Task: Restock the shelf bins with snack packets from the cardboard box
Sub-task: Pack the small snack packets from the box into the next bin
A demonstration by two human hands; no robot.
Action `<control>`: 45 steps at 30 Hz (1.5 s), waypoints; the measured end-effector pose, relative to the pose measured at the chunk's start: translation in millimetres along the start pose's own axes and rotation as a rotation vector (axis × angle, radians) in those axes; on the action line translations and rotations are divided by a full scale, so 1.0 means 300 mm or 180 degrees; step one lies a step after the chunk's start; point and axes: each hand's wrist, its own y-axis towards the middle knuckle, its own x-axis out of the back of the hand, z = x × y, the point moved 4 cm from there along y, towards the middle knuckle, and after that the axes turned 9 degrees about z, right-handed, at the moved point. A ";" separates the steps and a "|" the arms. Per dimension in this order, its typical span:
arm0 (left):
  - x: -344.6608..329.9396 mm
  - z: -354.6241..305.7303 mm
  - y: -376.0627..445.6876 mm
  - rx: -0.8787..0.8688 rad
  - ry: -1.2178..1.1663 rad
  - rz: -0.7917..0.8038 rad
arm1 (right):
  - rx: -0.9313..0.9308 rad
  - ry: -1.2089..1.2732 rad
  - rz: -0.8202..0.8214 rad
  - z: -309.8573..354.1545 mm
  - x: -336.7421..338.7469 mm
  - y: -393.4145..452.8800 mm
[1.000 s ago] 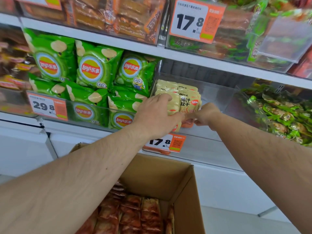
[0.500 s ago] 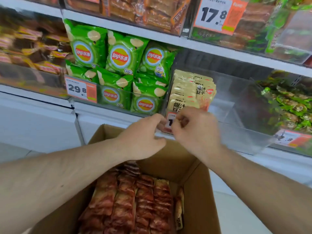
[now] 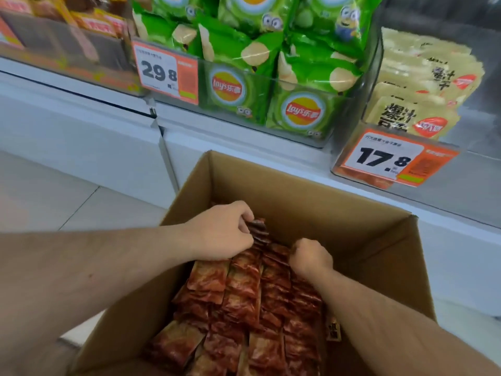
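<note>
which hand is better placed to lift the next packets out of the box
Left. The left hand already pinches a red packet at the cardboard box's far end; the right hand is curled among packets, its grip unclear.

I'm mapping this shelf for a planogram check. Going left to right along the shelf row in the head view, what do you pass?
Blurred orange and yellow packets → orange 29.8 price tag → green Lay's crisp bags → pale beige tofu snack packets, with an orange 17.8 price tag in front.
</note>
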 end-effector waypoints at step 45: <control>-0.043 0.233 0.010 0.1502 -0.2984 -0.0448 | 0.0679 0.2003 -0.0557 0.142 0.157 -0.164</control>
